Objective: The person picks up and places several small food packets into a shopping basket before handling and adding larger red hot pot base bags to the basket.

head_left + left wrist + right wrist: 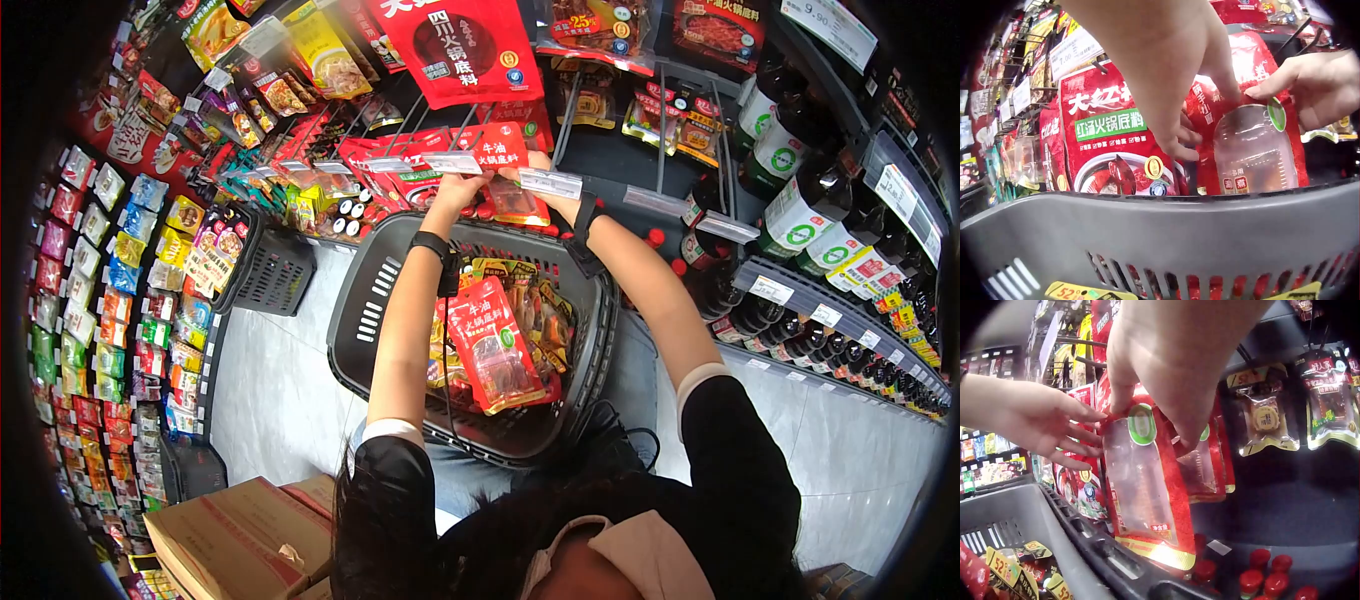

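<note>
Red packet (1144, 478) pinched by right hand (1163, 369); price tag (551, 183) hides part.

Just behind the left hand (1054, 419) sat a black wrist strap (430, 243) with a small, dark boxy unit (449, 275), and a thin black cord (446, 340) ran from there toward the body. Behind the right hand (1319, 84) was a matching black band (585, 215) with a dark housing (587, 256). Farther back from both hands came short black sleeves (740, 470), edged with off-white cuffs (702, 380). Between the sleeves lay a plain beige collar (650, 560). Pale blue cloth (470, 490) showed below the hands, probably jeans, though mostly hidden.
</note>
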{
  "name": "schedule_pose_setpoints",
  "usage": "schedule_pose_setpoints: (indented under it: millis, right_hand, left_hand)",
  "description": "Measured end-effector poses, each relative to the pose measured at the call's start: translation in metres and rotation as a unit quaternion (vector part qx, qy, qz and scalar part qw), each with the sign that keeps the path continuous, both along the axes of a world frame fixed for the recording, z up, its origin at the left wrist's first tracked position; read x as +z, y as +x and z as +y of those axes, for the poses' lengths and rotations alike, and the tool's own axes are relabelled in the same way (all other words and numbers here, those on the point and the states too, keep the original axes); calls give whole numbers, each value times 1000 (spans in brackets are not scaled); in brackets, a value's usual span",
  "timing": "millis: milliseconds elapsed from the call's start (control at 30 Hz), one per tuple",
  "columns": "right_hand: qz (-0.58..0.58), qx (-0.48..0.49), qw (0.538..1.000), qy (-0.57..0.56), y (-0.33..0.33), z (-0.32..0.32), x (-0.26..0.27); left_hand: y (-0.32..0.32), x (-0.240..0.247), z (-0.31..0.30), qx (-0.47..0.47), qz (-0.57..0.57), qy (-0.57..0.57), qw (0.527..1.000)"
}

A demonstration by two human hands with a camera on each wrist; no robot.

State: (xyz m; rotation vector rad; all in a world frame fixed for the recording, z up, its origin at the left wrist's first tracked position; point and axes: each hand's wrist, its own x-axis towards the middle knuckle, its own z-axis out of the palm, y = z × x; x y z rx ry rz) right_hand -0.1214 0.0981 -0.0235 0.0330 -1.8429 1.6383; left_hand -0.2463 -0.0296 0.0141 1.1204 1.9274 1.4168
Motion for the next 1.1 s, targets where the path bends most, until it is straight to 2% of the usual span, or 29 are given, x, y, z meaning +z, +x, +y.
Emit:
schedule_pose_setpoints:
  millis: [133, 167, 233, 267, 300, 367, 467, 567, 667, 767, 867, 967, 1067, 1100]
  right_hand:
    - [23, 23, 999, -24, 1, -4, -3]
    - [39, 32, 998, -37, 0, -5, -4]
    - [-3, 48, 999, -10, 3, -2, -8]
    - [-24, 56, 998, 3, 4, 0, -10]
    - [-80, -1, 995, 57, 5, -2, -8]
    - [-191, -117, 961, 163, 7, -4, -3]
    - [-225, -141, 949, 172, 12, -12, 2]
    - [-196, -97, 975, 38, 34, -33, 28]
    - [-201, -116, 971, 61, 21, -29, 12]
    - [-183, -95, 977, 58, 0, -17, -15]
    - [-190, -91, 976, 61, 7, -25, -3]
    - [-218, -87, 972, 13, 18, -35, 12]
    - [-197, 6, 974, -110, 17, -36, 7]
    - [-205, 8, 972, -111, 15, -35, 4]
  left_hand:
    - [11, 18, -8, 19, 4, -62, 998]
    - [7, 11, -7, 3, -6, -20, 1000]
    - [-5, -7, -4, -29, -25, 65, 997]
    - [-7, -11, -3, -19, -26, 61, 998]
    - [-5, -10, -5, -10, -26, 57, 998]
    - [0, -9, -8, 3, -36, 60, 998]
    - [3, -12, -12, 10, -62, 75, 995]
    - [4, -13, -15, 15, -69, 73, 995]
    - [-1, -21, -16, 33, -60, 54, 996]
    - [8, -10, -22, 47, -44, 15, 998]
    - [6, -11, -24, 50, -26, -6, 998]
    - [1, -21, -24, 53, -11, 11, 998]
    - [0, -22, -24, 57, -14, 22, 998]
    - [0, -22, -25, 63, -11, 12, 998]
